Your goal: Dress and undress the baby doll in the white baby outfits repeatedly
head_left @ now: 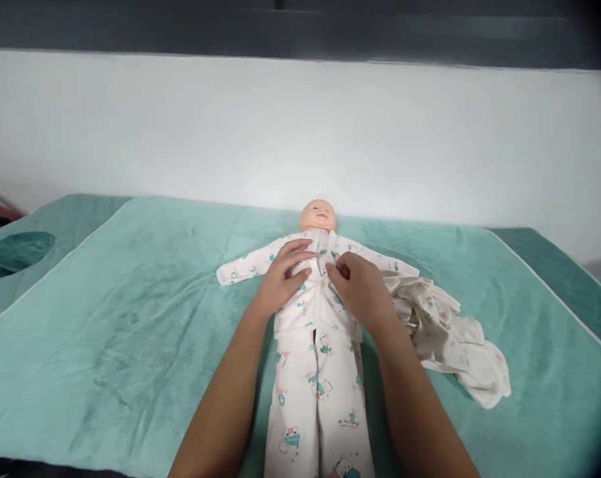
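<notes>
A baby doll [318,216] lies on its back on a teal towel [145,312], head away from me, dressed in a white printed shirt [320,302] and matching trousers [316,405]. My left hand [283,275] rests on the doll's chest, fingers pinching the left edge of the shirt front. My right hand [360,289] is closed in a pinch on the right edge of the shirt front, close to the left hand. Both hands meet at the shirt's middle opening.
A crumpled pile of white printed baby clothes [449,332] lies on the towel just right of the doll. The towel covers a teal bed with a face hole [16,252] at the far left. A white wall stands behind.
</notes>
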Tool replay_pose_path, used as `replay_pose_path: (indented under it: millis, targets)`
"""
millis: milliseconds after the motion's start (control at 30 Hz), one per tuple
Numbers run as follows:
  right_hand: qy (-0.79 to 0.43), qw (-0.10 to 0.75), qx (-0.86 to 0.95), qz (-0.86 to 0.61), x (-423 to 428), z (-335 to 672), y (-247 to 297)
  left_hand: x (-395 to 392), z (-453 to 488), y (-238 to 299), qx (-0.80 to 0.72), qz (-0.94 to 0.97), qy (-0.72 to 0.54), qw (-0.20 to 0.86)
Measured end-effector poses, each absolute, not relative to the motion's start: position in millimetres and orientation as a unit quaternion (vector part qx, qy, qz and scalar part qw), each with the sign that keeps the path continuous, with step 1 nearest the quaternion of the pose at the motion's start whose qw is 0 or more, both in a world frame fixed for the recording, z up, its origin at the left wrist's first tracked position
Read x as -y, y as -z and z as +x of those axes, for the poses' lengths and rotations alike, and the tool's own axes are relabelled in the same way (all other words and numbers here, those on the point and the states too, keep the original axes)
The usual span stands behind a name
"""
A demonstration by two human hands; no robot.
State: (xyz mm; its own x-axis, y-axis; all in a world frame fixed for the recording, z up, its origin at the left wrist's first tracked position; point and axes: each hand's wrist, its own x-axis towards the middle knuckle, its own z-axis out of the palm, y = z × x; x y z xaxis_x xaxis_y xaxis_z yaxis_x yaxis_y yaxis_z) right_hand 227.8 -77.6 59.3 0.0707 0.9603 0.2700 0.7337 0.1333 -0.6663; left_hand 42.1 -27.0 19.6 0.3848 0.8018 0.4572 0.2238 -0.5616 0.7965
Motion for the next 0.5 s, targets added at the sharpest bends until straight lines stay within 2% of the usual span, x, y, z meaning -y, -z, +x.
replay_pose_path:
  millis: [133, 233, 333, 500]
  targets:
    - [-0.143, 0.225, 0.722, -0.638, 98, 215, -72, 32, 37, -27, -0.354, 0.771, -0.398, 0.348]
    - [-0.132, 0.160, 0.727, -0.654, 104, 204, -70, 36, 33, -35, -0.342, 0.793, -0.331, 0.380]
    - [-0.124, 0.146, 0.732, -0.654, 103, 204, -66, 38, 32, -40, -0.334, 0.817, -0.285, 0.373]
    - [-0.160, 0.178, 0.776, -0.584, 96, 223, -64, 38, 33, -41, -0.336, 0.840, -0.276, 0.324]
